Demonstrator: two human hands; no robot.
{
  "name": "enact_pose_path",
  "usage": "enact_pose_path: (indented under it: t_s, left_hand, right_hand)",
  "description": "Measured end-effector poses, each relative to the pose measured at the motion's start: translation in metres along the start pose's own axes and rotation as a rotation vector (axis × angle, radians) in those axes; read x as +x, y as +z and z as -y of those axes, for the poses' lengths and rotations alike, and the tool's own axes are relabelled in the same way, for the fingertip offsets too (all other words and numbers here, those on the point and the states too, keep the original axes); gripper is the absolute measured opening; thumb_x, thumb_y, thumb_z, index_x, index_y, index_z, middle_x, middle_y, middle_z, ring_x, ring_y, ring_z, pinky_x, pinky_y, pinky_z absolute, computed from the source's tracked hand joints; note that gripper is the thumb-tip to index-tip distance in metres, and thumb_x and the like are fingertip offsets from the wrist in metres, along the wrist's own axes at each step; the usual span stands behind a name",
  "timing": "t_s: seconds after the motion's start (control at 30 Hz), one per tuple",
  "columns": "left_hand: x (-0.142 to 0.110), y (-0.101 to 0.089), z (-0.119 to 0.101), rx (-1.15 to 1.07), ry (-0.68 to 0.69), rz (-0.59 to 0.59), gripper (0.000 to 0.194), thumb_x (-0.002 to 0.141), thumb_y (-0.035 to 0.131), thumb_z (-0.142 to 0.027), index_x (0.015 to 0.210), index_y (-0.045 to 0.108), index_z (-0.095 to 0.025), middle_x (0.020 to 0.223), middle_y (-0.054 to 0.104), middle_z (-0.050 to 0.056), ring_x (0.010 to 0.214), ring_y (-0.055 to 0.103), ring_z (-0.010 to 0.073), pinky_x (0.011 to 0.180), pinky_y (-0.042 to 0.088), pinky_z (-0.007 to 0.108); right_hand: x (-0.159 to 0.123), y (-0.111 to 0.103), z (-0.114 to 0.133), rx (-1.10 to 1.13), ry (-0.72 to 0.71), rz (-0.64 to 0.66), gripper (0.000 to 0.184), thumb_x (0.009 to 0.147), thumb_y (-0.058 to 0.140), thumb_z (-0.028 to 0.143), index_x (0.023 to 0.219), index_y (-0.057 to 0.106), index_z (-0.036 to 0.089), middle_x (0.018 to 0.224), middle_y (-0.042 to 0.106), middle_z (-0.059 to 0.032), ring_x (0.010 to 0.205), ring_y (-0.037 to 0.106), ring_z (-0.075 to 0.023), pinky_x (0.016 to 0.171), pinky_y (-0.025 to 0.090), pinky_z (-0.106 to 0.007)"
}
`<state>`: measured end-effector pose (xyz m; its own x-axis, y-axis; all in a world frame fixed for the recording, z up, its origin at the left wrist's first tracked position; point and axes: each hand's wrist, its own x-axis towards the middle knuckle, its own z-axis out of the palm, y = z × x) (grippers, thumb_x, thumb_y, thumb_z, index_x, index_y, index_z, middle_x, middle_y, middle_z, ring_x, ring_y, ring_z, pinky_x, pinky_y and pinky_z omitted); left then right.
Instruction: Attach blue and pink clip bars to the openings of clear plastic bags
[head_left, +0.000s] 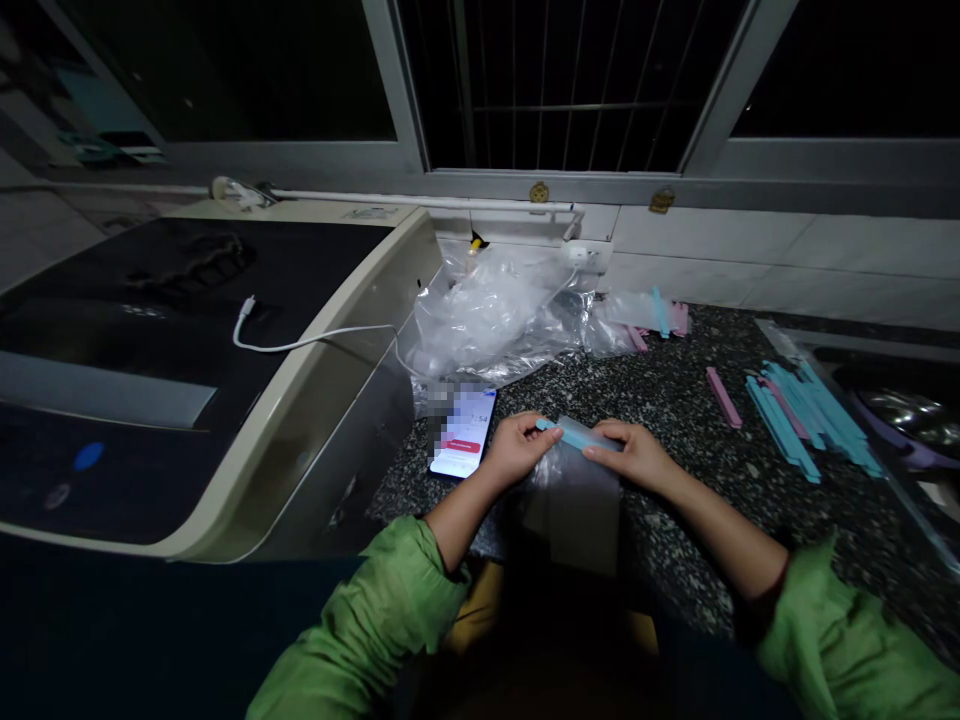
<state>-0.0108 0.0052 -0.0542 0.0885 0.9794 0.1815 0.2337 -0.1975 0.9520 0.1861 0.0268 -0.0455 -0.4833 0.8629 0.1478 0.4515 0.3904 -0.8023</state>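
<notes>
My left hand (519, 448) pinches the left end of a light blue bag sealing clip (571, 434) between thumb and fingers. The clip lies across the top of a clear plastic bag (583, 500), which hangs down in front of me. At the clip's other end, my right hand (631, 456) is closed on the clip and the bag's edge. Beside my left hand lies a lit phone (459, 462). To the right, several blue clips (780, 430) and a few pink ones lie in a loose pile, with a single pink clip (724, 397) apart from them.
A washing machine (360, 440) stands on the left, a white charging cable (315, 338) lying across its lid. Crumpled clear plastic bags (487, 310) rest against the tiled wall. More clips (660, 312) lie beside them on the speckled counter (675, 540). A metal pan (915, 415) sits at the far right.
</notes>
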Motion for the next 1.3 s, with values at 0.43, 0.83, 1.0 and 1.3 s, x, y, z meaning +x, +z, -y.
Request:
enact_pose_path:
  t_s: [0.43, 0.83, 1.0, 1.3]
  left_hand:
    - [0.001, 0.001, 0.001, 0.034, 0.000, -0.046, 0.033, 0.071, 0.059, -0.045, 0.057, 0.057, -0.015, 0.055, 0.048, -0.001, 0.059, 0.045, 0.0120, 0.058, 0.035, 0.023]
    - [-0.002, 0.004, -0.006, -0.259, -0.319, 0.329, 0.052, 0.048, 0.072, -0.057, 0.070, 0.058, -0.012, 0.060, 0.054, -0.002, 0.057, 0.047, 0.0097, 0.056, 0.036, 0.022]
    - [-0.001, 0.007, 0.004, -0.150, -0.307, 0.269, 0.052, 0.053, 0.063, -0.063, 0.056, 0.047, -0.014, 0.049, 0.040, -0.006, 0.047, 0.033, 0.0055, 0.046, 0.023, 0.020]
    - [-0.001, 0.009, 0.003, -0.047, -0.219, 0.246, 0.048, 0.063, 0.052, -0.062, 0.053, 0.039, -0.017, 0.050, 0.033, -0.006, 0.048, 0.028, 0.0063, 0.046, 0.020, 0.021]
  right_hand:
    - [0.000, 0.001, 0.000, 0.015, -0.020, -0.026, 0.031, 0.070, 0.061, 0.048, 0.070, 0.066, 0.017, 0.071, 0.065, -0.0036, 0.068, 0.058, -0.0171, 0.064, 0.045, -0.028]
    - [0.002, -0.021, 0.010, 0.006, -0.030, -0.227, 0.033, 0.070, 0.060, 0.051, 0.071, 0.066, 0.018, 0.072, 0.063, -0.0035, 0.066, 0.057, -0.0158, 0.062, 0.045, -0.027]
    - [0.002, -0.026, 0.010, 0.010, -0.023, -0.296, 0.035, 0.069, 0.061, 0.052, 0.069, 0.066, 0.017, 0.072, 0.062, -0.0038, 0.066, 0.057, -0.0157, 0.059, 0.044, -0.026]
    - [0.002, -0.027, 0.008, 0.014, 0.009, -0.354, 0.035, 0.067, 0.063, 0.051, 0.070, 0.067, 0.017, 0.072, 0.063, -0.0043, 0.066, 0.057, -0.0168, 0.059, 0.045, -0.027]
